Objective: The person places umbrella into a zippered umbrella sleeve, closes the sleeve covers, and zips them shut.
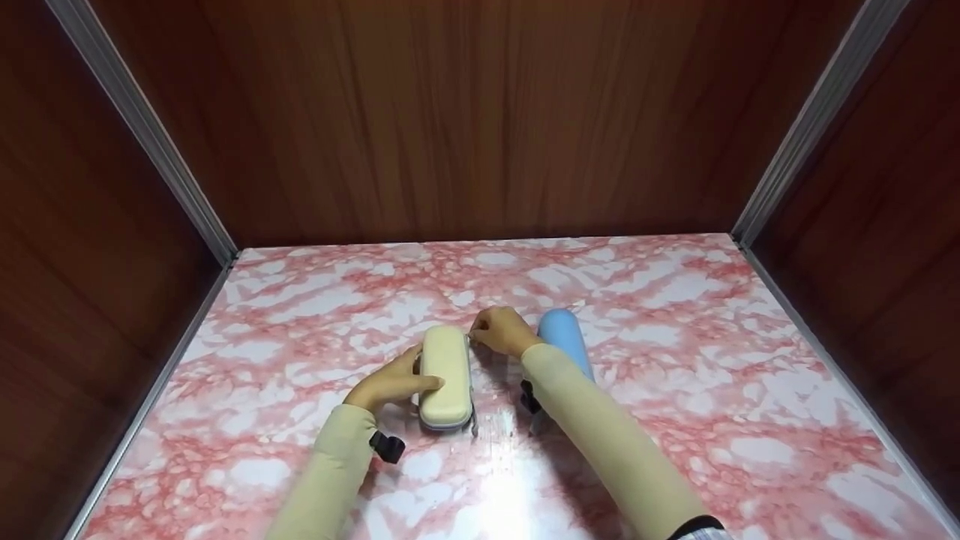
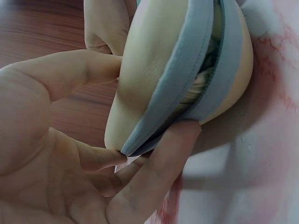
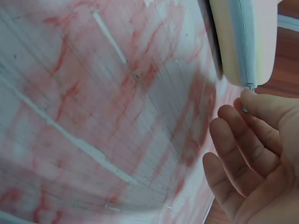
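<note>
In the head view, the cream case (image 1: 451, 367) is seen at the lower middle, its long axis running nearly upright, one end pointed toward the top of the frame. Its left side is gripped by the left hand (image 1: 386, 384), the thumb laid on top. At its upper right corner, the zip pull (image 3: 244, 110) is pinched by the right hand (image 1: 506, 331) (other fingers loosely curved).

Dk wood-grain walls (image 1: 480, 120), grey corner strips (image 1: 146, 124) bound red/wht tabletop (image 1: 675, 315) w/ glare (image 1: 506, 491).
</note>
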Available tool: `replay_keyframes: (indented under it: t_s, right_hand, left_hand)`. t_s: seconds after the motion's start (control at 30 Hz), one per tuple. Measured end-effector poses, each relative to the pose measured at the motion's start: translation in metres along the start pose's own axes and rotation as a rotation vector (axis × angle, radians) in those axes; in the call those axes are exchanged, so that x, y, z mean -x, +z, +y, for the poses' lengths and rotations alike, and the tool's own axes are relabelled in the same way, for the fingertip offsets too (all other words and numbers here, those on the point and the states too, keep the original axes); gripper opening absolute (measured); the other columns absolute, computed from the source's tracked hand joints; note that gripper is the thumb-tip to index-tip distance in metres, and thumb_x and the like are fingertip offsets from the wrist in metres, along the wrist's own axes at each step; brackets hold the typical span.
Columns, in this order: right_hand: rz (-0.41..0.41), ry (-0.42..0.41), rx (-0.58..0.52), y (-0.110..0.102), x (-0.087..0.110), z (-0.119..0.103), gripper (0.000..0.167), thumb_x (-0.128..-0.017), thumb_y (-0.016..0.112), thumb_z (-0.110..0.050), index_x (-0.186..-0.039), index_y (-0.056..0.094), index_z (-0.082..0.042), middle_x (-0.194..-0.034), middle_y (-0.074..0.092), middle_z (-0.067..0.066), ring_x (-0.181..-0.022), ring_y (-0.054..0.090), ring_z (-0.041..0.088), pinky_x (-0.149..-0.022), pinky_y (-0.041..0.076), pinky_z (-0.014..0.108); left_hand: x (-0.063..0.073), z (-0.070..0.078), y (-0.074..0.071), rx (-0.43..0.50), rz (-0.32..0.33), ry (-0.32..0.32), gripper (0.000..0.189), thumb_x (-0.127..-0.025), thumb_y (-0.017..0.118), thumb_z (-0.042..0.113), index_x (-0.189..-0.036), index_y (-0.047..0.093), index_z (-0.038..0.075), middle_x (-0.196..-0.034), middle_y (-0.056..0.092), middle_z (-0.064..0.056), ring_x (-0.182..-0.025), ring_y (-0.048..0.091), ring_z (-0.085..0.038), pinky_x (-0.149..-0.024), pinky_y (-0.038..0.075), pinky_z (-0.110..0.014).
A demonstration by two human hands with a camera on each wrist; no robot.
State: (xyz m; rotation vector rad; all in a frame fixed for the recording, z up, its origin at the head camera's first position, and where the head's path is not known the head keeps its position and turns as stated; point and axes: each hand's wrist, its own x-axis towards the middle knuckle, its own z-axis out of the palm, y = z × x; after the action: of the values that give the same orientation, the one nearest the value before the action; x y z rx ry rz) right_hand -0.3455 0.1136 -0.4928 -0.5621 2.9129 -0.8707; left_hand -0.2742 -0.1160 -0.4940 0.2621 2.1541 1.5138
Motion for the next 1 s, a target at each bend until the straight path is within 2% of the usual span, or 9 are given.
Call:
replay_keyframes:
  t_s: [0.17,0.47,0.73,0.87,1.0]
  right_hand:
    - [0.024,-0.029,-0.015,0.001,0.000,-0.001,0.008,-0.095,0.069,-0.012,-0.091,0.074,-0.007,-0.086,0.071,0.004,-0.077,0.064,0.017,-0.073,0.054,0.033]
    - [0.092,-0.030,-0.019,0.004,-0.001,-0.004,0.006,-0.096,0.069,-0.011,-0.094,0.073,-0.007,-0.088,0.069,0.006,-0.078,0.062,0.018,-0.072,0.053,0.034]
    - [0.170,-0.037,-0.045,0.013,-0.003,-0.005,0.006,-0.096,0.068,-0.009,-0.093,0.072,-0.005,-0.087,0.071,0.007,-0.080,0.065,0.020,-0.073,0.055,0.034]
    - [0.184,-0.021,-0.103,0.018,-0.005,-0.004,0.006,-0.097,0.067,-0.009,-0.095,0.072,-0.005,-0.088,0.071,0.007,-0.076,0.066,0.019,-0.071,0.055,0.032]
    - [0.169,0.077,-0.241,0.019,-0.005,-0.004,0.006,-0.096,0.067,-0.010,-0.097,0.072,-0.006,-0.086,0.069,0.006,-0.070,0.063,0.017,-0.069,0.053,0.029]
  left_hand:
    - [0.001,0.000,-0.001,-0.029,0.000,-0.009,0.089,-0.088,0.070,0.020,-0.158,0.017,0.002,-0.147,0.043,-0.025,-0.106,0.059,-0.033,-0.067,0.057,-0.046]
    - [0.001,0.001,0.000,0.000,-0.013,-0.012,0.090,-0.089,0.069,0.019,-0.159,0.014,0.003,-0.149,0.040,-0.026,-0.110,0.057,-0.035,-0.071,0.057,-0.047]
    - [0.000,0.000,0.000,-0.002,-0.019,-0.014,0.092,-0.088,0.069,0.019,-0.160,0.014,0.007,-0.149,0.041,-0.024,-0.106,0.060,-0.033,-0.069,0.057,-0.045]
    - [0.001,0.001,0.000,-0.017,-0.007,-0.019,0.092,-0.088,0.070,0.020,-0.160,0.015,0.006,-0.149,0.042,-0.024,-0.105,0.060,-0.032,-0.068,0.057,-0.044]
    - [0.000,0.001,0.000,-0.016,-0.010,-0.011,0.089,-0.088,0.069,0.019,-0.159,0.017,0.005,-0.146,0.044,-0.024,-0.105,0.060,-0.033,-0.068,0.057,-0.046]
